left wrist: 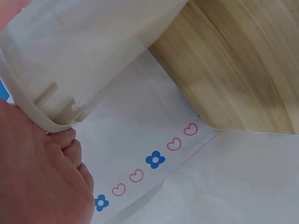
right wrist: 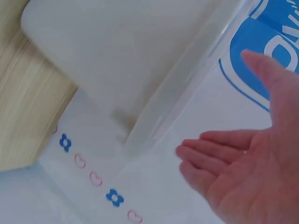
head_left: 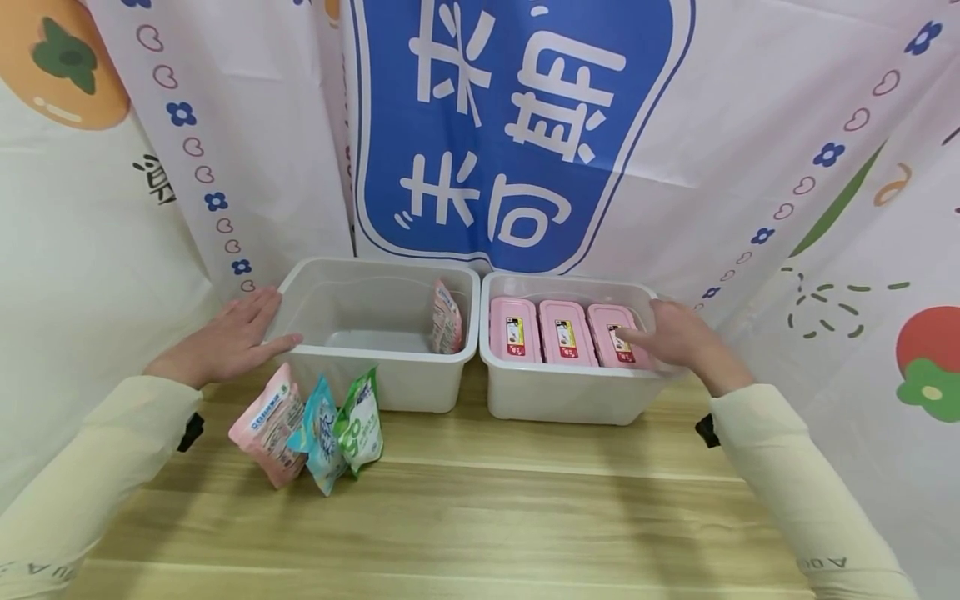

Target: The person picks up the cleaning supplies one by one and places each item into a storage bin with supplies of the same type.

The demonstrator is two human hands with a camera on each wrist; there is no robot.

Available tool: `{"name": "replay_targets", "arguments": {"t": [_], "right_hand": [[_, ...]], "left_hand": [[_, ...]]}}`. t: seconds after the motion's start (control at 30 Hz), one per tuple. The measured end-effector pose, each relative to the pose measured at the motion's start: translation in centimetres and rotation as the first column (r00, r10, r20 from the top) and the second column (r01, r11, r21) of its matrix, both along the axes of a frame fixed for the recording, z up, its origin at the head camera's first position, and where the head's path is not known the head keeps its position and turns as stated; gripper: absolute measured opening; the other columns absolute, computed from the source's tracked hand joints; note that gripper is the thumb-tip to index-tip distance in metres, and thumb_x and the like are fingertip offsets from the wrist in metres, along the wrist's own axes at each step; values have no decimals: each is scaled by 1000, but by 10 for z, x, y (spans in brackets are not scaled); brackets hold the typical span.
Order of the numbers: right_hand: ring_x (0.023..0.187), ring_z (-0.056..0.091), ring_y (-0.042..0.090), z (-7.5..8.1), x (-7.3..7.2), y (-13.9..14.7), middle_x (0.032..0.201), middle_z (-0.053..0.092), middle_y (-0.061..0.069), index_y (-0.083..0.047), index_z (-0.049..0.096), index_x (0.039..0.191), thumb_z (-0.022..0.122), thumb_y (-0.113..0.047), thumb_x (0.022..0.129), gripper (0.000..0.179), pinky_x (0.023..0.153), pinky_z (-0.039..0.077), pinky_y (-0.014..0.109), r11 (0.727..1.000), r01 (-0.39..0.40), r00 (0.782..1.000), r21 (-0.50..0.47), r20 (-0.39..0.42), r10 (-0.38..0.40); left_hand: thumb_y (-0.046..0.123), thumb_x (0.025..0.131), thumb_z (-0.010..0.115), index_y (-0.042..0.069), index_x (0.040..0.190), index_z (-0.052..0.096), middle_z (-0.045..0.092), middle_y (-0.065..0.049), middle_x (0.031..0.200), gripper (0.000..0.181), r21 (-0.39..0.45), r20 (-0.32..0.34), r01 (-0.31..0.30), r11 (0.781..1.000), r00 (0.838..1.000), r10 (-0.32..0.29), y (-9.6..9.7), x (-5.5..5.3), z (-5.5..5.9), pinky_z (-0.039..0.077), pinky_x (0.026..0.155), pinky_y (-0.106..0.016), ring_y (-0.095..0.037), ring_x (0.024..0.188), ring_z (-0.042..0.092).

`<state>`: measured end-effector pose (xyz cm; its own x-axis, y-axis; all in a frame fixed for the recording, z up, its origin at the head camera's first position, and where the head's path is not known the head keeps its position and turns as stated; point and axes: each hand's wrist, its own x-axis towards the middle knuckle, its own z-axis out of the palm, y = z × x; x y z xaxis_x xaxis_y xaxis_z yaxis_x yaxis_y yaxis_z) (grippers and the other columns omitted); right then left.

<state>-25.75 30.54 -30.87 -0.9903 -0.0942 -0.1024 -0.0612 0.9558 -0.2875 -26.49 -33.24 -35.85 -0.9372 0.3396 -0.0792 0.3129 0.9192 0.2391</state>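
My left hand (head_left: 234, 335) lies at the left side of a light grey plastic bin (head_left: 375, 360), its thumb reaching over the front corner. In the left wrist view, the fingers (left wrist: 72, 151) are right at the bin's rim. A pink printed pouch (head_left: 447, 321) stands at the right end inside that bin. My right hand (head_left: 675, 333) is at the right end of a second grey bin (head_left: 570, 396), thumb pointing inward over it. The right wrist view shows this hand's fingers (right wrist: 210, 154) extended, with nothing held. Three pink boxes (head_left: 567, 332) with yellow-and-red labels sit side by side in the second bin.
In front of the left bin, a pink pouch (head_left: 272, 425), a blue pouch (head_left: 322, 437) and a green-and-white pouch (head_left: 362, 423) stand close together on the wood-grain table (head_left: 480, 508). Behind the bins hangs a white printed cloth (head_left: 720, 108), with more cloth at both sides.
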Motion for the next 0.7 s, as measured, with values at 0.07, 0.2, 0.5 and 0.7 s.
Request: {"name": "replay_targets", "arguments": {"t": [0.07, 0.2, 0.5, 0.7], "right_hand": [[139, 54, 48, -1, 2, 5, 154, 53, 27, -5, 40, 159, 63, -59, 100, 83, 113, 44, 69, 998, -58, 998, -37, -24, 57], [144, 50, 44, -8, 5, 18, 160, 49, 19, -15, 33, 163, 64, -58, 100, 82, 115, 42, 71, 986, -129, 990, -105, -68, 122], [158, 17, 55, -28, 13, 40, 176, 5, 26, -13, -8, 170, 55, -67, 101, 108, 122, 23, 77, 993, -113, 993, -27, -43, 112], [159, 13, 56, -38, 14, 45, 177, 0, 23, -12, -7, 170, 54, -66, 101, 107, 122, 21, 78, 994, -113, 992, 13, -56, 113]], "left_hand": [[61, 107, 40, -7, 166, 0, -1, -33, 173, 98, -1, 0, -1, 1000, 1000, 1, 0, 0, 0, 2, 129, -72, -54, 161, -3], [61, 107, 40, -6, 166, 0, -2, -33, 174, 98, -3, -1, -2, 1000, 1000, 2, 0, -1, -1, 2, 128, -72, -53, 162, -3], [61, 107, 40, -7, 166, 1, -1, -33, 174, 97, -13, -11, 2, 1000, 1000, -2, 0, -1, -3, 4, 129, -72, -54, 161, -1], [59, 108, 41, -7, 166, 1, -2, -33, 173, 97, -7, -16, 6, 1000, 1000, -6, 0, -1, -2, 3, 129, -72, -54, 161, -2]]}}
